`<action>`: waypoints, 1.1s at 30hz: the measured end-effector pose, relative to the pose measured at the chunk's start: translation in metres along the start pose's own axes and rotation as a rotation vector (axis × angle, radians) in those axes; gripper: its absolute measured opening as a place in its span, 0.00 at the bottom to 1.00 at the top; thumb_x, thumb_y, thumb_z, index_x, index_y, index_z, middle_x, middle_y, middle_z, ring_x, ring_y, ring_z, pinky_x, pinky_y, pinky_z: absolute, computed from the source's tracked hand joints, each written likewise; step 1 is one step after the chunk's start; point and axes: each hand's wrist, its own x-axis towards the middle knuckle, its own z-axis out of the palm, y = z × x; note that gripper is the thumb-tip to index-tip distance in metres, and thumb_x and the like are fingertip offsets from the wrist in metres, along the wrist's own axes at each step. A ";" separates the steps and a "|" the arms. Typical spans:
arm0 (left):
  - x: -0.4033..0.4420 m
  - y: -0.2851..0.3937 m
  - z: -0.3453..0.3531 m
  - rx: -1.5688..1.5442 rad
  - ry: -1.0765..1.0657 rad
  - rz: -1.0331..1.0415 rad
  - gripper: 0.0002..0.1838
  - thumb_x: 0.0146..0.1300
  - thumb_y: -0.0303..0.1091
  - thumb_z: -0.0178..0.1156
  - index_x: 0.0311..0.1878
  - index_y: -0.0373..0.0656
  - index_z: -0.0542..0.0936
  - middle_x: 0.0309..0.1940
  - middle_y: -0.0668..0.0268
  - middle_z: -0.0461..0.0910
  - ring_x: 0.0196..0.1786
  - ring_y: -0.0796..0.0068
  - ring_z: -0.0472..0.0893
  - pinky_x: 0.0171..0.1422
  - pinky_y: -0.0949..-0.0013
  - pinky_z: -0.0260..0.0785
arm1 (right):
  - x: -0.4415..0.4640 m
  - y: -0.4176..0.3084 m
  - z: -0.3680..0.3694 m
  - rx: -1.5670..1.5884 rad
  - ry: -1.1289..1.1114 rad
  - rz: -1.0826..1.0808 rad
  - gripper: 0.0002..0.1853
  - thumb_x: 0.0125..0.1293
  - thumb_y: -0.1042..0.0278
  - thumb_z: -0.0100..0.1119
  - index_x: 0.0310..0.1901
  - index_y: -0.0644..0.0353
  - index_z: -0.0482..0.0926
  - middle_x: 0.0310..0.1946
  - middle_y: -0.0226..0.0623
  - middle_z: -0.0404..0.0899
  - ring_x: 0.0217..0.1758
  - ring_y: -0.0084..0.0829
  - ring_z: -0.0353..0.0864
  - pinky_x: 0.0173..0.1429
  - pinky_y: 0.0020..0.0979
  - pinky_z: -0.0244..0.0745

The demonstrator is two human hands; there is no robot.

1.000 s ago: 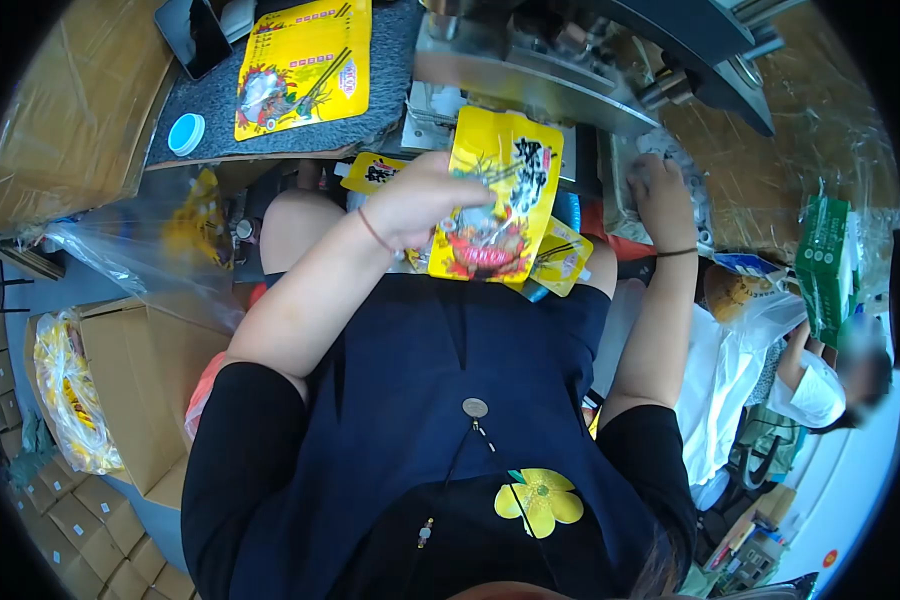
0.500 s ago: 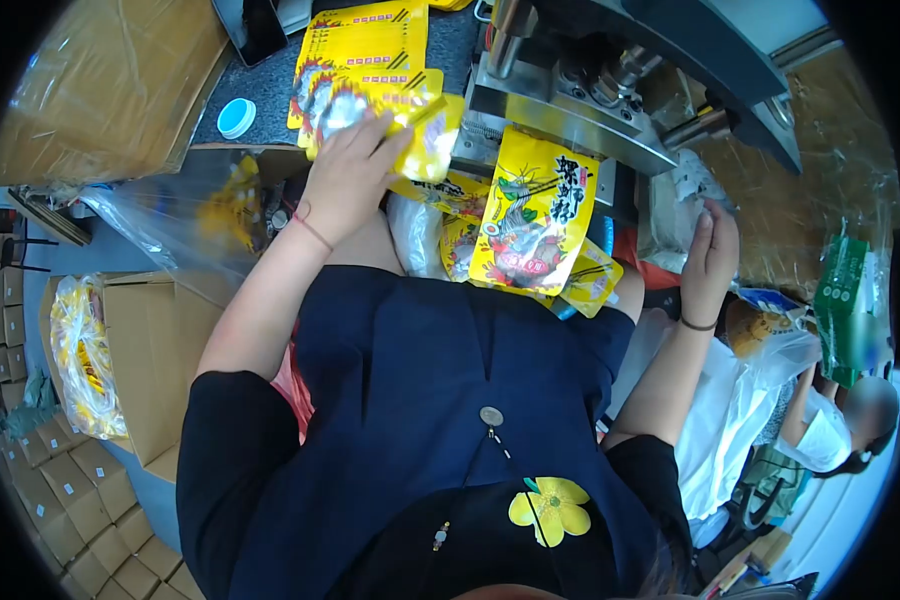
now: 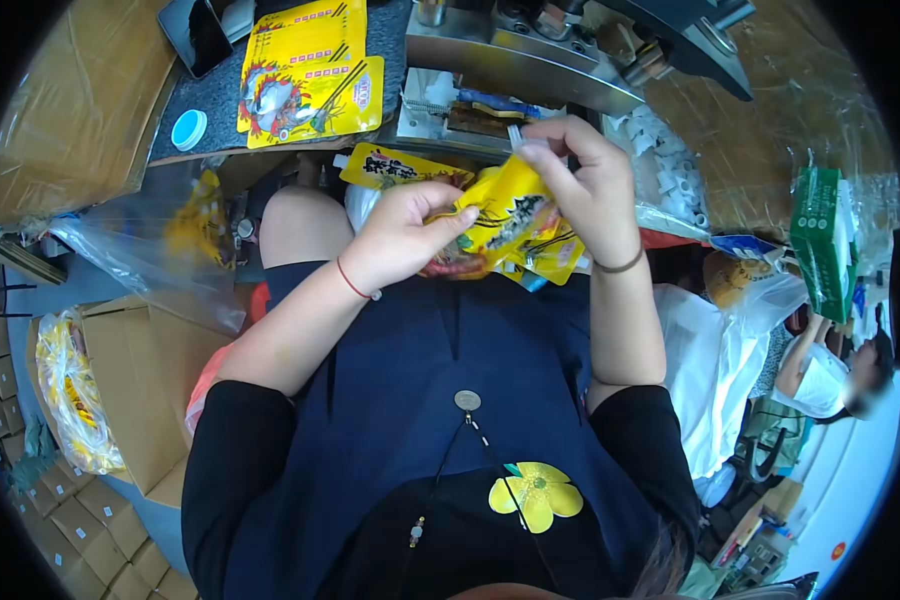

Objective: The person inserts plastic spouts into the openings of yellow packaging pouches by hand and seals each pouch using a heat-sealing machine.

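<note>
The left hand (image 3: 408, 235) is pinching the left edge of a yellow pouch (image 3: 507, 212); the right hand (image 3: 592, 195) is pinching a pale spout (image 3: 515, 137) at its far end; the pouch is lying between both grips.

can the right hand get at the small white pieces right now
Probably yes: the small white pieces lie close beside the right hand, with nothing visibly between, though it would likely need to leave the yellow pouch first.

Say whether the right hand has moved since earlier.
Yes: the right hand has moved leftward, away from the white plastic pieces, to the yellow pouch.
</note>
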 end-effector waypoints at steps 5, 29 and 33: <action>-0.004 0.002 0.029 -0.573 -0.220 -0.230 0.16 0.76 0.31 0.60 0.61 0.32 0.79 0.55 0.61 0.85 0.54 0.76 0.84 0.63 0.69 0.76 | -0.009 0.012 -0.036 -0.229 -0.244 -0.027 0.12 0.77 0.64 0.55 0.49 0.64 0.82 0.44 0.47 0.84 0.48 0.49 0.84 0.57 0.42 0.78; -0.003 -0.013 -0.136 1.520 0.390 0.331 0.24 0.71 0.35 0.63 0.67 0.37 0.75 0.64 0.49 0.77 0.64 0.52 0.78 0.68 0.56 0.70 | -0.031 0.101 -0.092 -0.756 0.521 -0.024 0.14 0.71 0.65 0.62 0.54 0.61 0.82 0.47 0.49 0.85 0.49 0.50 0.84 0.53 0.42 0.77; -0.020 0.007 -0.112 0.445 0.476 0.123 0.14 0.75 0.30 0.59 0.58 0.34 0.82 0.48 0.61 0.87 0.49 0.74 0.84 0.59 0.67 0.76 | -0.028 0.055 -0.042 -0.532 0.303 -0.109 0.09 0.71 0.71 0.60 0.50 0.63 0.81 0.44 0.49 0.84 0.48 0.51 0.83 0.54 0.41 0.77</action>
